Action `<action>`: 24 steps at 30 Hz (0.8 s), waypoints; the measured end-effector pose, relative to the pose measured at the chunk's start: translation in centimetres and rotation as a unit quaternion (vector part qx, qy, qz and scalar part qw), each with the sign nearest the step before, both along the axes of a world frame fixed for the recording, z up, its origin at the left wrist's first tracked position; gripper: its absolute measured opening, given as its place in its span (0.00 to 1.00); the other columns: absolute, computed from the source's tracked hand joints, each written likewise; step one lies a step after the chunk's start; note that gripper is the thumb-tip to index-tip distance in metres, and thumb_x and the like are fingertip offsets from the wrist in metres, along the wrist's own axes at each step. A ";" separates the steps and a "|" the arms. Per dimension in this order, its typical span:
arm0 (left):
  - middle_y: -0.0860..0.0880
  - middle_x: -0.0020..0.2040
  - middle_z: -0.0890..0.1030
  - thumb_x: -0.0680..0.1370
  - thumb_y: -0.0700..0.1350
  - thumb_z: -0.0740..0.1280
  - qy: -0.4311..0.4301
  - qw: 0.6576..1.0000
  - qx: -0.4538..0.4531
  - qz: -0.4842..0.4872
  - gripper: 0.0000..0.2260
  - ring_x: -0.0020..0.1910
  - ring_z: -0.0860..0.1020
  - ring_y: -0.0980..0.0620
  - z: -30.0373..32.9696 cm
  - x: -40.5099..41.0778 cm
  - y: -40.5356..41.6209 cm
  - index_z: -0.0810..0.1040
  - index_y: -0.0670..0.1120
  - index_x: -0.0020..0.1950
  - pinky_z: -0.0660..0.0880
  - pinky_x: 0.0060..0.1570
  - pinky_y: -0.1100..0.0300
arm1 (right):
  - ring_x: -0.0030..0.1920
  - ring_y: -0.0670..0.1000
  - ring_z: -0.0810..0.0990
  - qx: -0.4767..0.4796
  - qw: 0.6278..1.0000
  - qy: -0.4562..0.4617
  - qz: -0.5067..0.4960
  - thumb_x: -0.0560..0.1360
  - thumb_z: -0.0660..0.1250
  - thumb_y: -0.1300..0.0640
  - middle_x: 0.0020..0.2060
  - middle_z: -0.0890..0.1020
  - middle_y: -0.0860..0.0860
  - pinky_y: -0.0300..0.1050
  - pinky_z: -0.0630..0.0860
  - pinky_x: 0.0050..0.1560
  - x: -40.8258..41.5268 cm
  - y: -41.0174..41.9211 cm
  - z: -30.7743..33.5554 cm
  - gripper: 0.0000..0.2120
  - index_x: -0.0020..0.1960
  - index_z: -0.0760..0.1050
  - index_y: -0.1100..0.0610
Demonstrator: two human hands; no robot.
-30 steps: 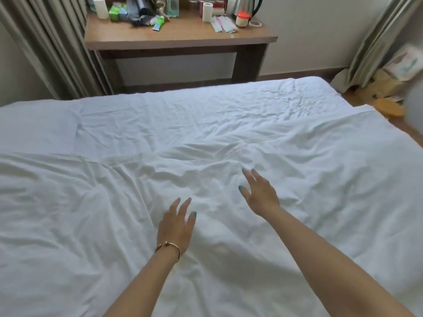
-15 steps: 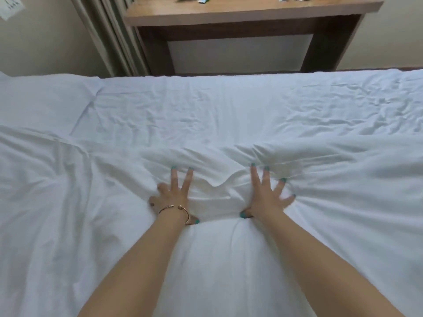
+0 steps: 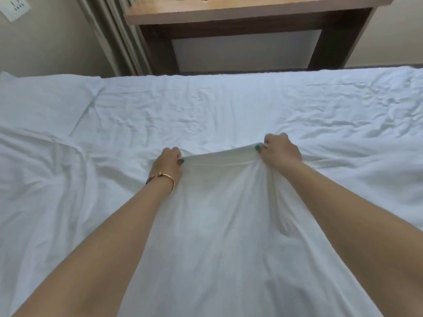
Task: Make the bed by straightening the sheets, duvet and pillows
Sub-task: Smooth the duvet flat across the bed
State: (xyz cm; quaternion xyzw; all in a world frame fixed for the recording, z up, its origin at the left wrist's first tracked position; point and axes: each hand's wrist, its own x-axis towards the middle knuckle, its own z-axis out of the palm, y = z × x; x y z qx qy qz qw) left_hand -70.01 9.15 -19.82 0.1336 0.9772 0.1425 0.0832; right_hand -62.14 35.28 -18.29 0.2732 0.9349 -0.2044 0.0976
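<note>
A white duvet covers the near half of the bed, wrinkled on both sides. Its far edge is lifted and stretched taut between my two hands. My left hand, with a gold bracelet at the wrist, is closed on that edge at the left. My right hand is closed on the same edge at the right. Beyond the edge lies the creased white bottom sheet. A white pillow lies flat at the far left.
A wooden desk stands against the wall just past the bed's far side. Curtain folds hang left of it. A wall socket sits at the top left corner.
Both hands lay flat and spread on the duvet before; now they have closed on its far edge and raised it. The camera has leaned closer over the bed.
</note>
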 end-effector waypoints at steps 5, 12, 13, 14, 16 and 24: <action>0.41 0.61 0.68 0.78 0.36 0.57 0.066 0.991 0.089 0.069 0.09 0.52 0.74 0.39 -0.1 -1.2 3.6 0.69 0.40 0.58 0.67 0.46 0.51 | 0.43 0.61 0.73 0.045 0.981 0.178 -0.066 0.82 0.56 0.55 0.52 0.70 0.58 0.49 0.66 0.43 -1.9 -0.6 -2.8 0.07 0.54 0.69 0.58; 0.48 0.75 0.28 0.70 0.76 0.49 0.005 0.994 -0.043 0.101 0.45 0.76 0.32 0.50 -9.1 0.7 2.1 0.23 0.58 0.70 0.37 0.69 0.34 | 0.66 0.61 0.65 0.151 0.949 0.272 -0.039 0.70 0.59 0.32 0.65 0.65 0.59 0.57 0.57 0.69 1.9 -2.0 -13.7 0.36 0.64 0.61 0.59; 0.47 0.76 0.29 0.67 0.79 0.49 0.027 0.992 -0.021 0.120 0.49 0.76 0.33 0.50 -9.1 0.4 2.6 0.21 0.56 0.70 0.38 0.68 0.33 | 0.70 0.62 0.63 0.163 0.937 0.305 -0.058 0.71 0.61 0.33 0.67 0.64 0.60 0.57 0.55 0.72 1.7 -1.9 -13.9 0.38 0.67 0.59 0.60; 0.47 0.77 0.31 0.64 0.81 0.49 0.043 0.989 -0.001 0.143 0.52 0.76 0.34 0.50 -9.3 -0.2 2.9 0.23 0.54 0.71 0.38 0.68 0.33 | 0.73 0.62 0.61 0.168 0.931 0.316 -0.068 0.71 0.63 0.33 0.69 0.64 0.62 0.57 0.53 0.74 1.4 -1.8 -14.2 0.40 0.70 0.58 0.61; 0.48 0.78 0.36 0.61 0.83 0.46 0.051 0.985 -0.016 0.163 0.53 0.77 0.35 0.49 -9.7 -1.6 2.9 0.29 0.55 0.75 0.37 0.68 0.31 | 0.76 0.61 0.56 0.175 0.937 0.291 -0.077 0.72 0.60 0.31 0.73 0.61 0.62 0.57 0.50 0.76 1.0 -1.9 -15.0 0.44 0.74 0.54 0.61; 0.45 0.79 0.42 0.61 0.82 0.34 0.023 0.990 -0.104 0.095 0.44 0.77 0.37 0.41 -11.4 -5.5 3.1 0.39 0.66 0.75 0.34 0.63 0.27 | 0.78 0.55 0.43 0.157 0.968 0.177 -0.083 0.72 0.49 0.26 0.78 0.47 0.59 0.53 0.42 0.76 0.0 -1.3 -15.7 0.47 0.79 0.38 0.51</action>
